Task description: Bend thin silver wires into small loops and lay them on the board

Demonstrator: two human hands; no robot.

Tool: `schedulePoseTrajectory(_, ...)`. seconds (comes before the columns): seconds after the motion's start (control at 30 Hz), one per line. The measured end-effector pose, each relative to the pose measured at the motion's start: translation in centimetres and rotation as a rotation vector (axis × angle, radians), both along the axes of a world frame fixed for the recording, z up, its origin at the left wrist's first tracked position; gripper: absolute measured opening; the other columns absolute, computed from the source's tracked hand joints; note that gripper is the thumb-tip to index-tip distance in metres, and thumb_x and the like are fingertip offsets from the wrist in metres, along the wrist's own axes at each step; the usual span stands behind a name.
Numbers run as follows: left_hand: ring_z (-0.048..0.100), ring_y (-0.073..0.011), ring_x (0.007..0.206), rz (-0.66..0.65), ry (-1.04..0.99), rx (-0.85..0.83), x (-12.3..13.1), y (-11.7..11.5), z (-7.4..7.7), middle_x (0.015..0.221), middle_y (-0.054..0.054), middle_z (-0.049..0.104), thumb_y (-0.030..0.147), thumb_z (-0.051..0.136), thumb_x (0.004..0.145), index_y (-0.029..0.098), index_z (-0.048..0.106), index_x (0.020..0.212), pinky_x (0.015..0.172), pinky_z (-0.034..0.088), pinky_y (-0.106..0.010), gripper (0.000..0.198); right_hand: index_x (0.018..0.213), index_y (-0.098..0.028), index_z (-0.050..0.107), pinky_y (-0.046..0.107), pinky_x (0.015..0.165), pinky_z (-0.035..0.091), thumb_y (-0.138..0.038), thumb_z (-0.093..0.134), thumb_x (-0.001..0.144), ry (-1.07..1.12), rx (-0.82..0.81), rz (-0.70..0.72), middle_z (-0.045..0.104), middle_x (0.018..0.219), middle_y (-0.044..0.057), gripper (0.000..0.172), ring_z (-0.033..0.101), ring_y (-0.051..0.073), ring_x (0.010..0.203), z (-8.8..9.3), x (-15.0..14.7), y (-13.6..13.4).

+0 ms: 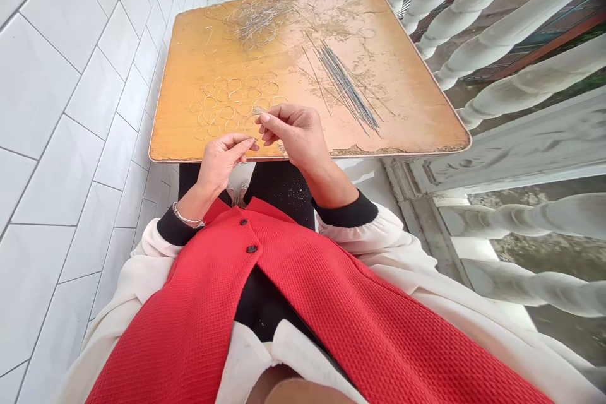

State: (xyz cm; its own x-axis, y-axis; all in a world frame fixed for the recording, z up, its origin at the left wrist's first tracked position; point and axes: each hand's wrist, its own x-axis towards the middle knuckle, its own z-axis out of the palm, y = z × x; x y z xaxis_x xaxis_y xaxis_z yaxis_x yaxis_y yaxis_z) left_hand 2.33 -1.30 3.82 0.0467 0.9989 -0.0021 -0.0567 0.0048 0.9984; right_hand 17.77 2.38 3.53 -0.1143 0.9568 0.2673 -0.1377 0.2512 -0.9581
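Note:
Both of my hands are above the near edge of the wooden table (402, 113). My left hand (220, 161) is closed in a pinch, thumb against fingertips, on something too small to make out. Just up and to the right of it, my right hand (298, 132) pinches what looks like a bit of thin wire, with a pale glint at its fingertips. The two sets of fingertips are close together but apart. Behind them lie several thin wire rings (235, 84), spread flat in a loose patch. Some rings are partly hidden by my right hand.
A tangled heap of thin wire (258, 22) lies at the far side of the table. To the right is a bundle of straight grey wires (348, 85), with loose strands around it. A white tiled wall (71, 88) stands left, a white balustrade (516, 88) right.

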Motion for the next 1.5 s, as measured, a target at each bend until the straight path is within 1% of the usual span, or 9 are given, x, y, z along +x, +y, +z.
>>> schedulePoseTrajectory(0.2,0.05,-0.0043,0.055,0.069,-0.001,0.096,0.4,0.1,-1.0,0.072,0.002,0.072,0.017,0.072,0.08,0.019,0.074,0.075,0.056,0.042,-0.018,0.005,0.073,-0.017,0.063,0.02,0.05,0.049,-0.043,0.078,0.084,0.019,-0.015,0.0,0.06,0.061,-0.003,0.032,0.053,0.006,0.049,-0.4,-0.1,0.1)
schedulePoseTrajectory(0.47,0.048,-0.0049,0.055,0.053,-0.007,0.159,0.1,0.2,-1.3,0.074,0.001,0.073,0.028,0.075,0.08,0.02,0.072,0.076,0.056,0.042,-0.02,0.009,0.077,-0.02,0.066,0.021,0.051,0.051,-0.062,0.076,0.079,0.11,0.077,0.034,0.059,0.061,-0.004,0.043,0.054,0.007,0.049,-1.4,-0.9,0.8)
schedulePoseTrajectory(0.57,0.051,-0.0049,0.056,0.046,0.025,0.18,-0.3,0.4,-1.5,0.074,0.002,0.072,0.029,0.075,0.081,0.02,0.072,0.08,0.057,0.044,-0.02,0.01,0.078,-0.019,0.067,0.021,0.051,0.05,-0.066,0.076,0.076,0.103,0.073,0.079,0.062,0.063,-0.004,0.047,0.054,0.007,0.05,-1.2,-0.5,0.9)
schedulePoseTrajectory(0.7,0.054,-0.0048,0.057,0.05,0.044,0.21,-0.6,0.5,-1.6,0.077,0.001,0.073,0.028,0.075,0.082,0.019,0.072,0.084,0.059,0.045,-0.019,0.009,0.075,-0.018,0.068,0.021,0.051,0.049,-0.064,0.075,0.078,0.003,0.059,0.069,0.064,0.065,-0.001,0.046,0.055,0.007,0.052,-0.2,0.1,0.8)
schedulePoseTrajectory(0.8,0.055,-0.0047,0.057,0.031,0.08,0.177,-0.5,0.3,-1.1,0.078,0.0,0.074,0.029,0.074,0.084,0.019,0.071,0.082,0.059,0.046,-0.019,0.011,0.072,-0.018,0.068,0.021,0.049,0.048,-0.056,0.079,0.079,-0.066,0.066,0.046,0.062,0.062,-0.002,0.04,0.054,0.008,0.052,0.3,0.1,1.1)
schedulePoseTrajectory(0.97,0.056,-0.0046,0.055,-0.005,0.1,0.128,-0.4,0.1,0.2,0.076,0.001,0.073,0.034,0.073,0.088,0.019,0.07,0.079,0.06,0.046,-0.02,0.017,0.069,-0.019,0.067,0.022,0.05,0.046,-0.033,0.081,0.08,-0.132,0.086,-0.025,0.06,0.061,-0.003,0.022,0.053,0.008,0.052,0.3,-0.4,1.3)
schedulePoseTrajectory(1.1,0.059,-0.0049,0.057,0.01,0.098,0.09,-0.2,0.3,0.6,0.074,0.001,0.072,0.029,0.072,0.089,0.018,0.068,0.08,0.06,0.047,-0.02,0.015,0.067,-0.019,0.066,0.023,0.052,0.046,-0.022,0.078,0.081,-0.15,0.093,-0.073,0.058,0.059,-0.003,0.019,0.056,0.01,0.055,0.4,-0.4,1.1)
schedulePoseTrajectory(1.23,0.062,-0.0054,0.059,-0.001,0.122,0.046,-0.2,0.5,0.9,0.072,0.001,0.071,0.025,0.07,0.09,0.017,0.068,0.082,0.063,0.049,-0.02,0.012,0.068,-0.019,0.069,0.024,0.052,0.046,-0.024,0.078,0.081,-0.204,0.124,-0.086,0.06,0.059,-0.002,0.016,0.057,0.011,0.057,0.7,-0.1,1.0)
schedulePoseTrajectory(1.5,0.066,-0.0076,0.064,-0.059,0.197,0.027,-0.8,0.9,2.0,0.067,0.001,0.07,0.014,0.069,0.084,0.015,0.067,0.071,0.067,0.052,-0.02,0.013,0.071,-0.02,0.069,0.023,0.052,0.047,-0.031,0.08,0.08,-0.166,0.117,-0.055,0.059,0.058,-0.003,0.018,0.057,0.011,0.056,0.5,-0.1,1.5)
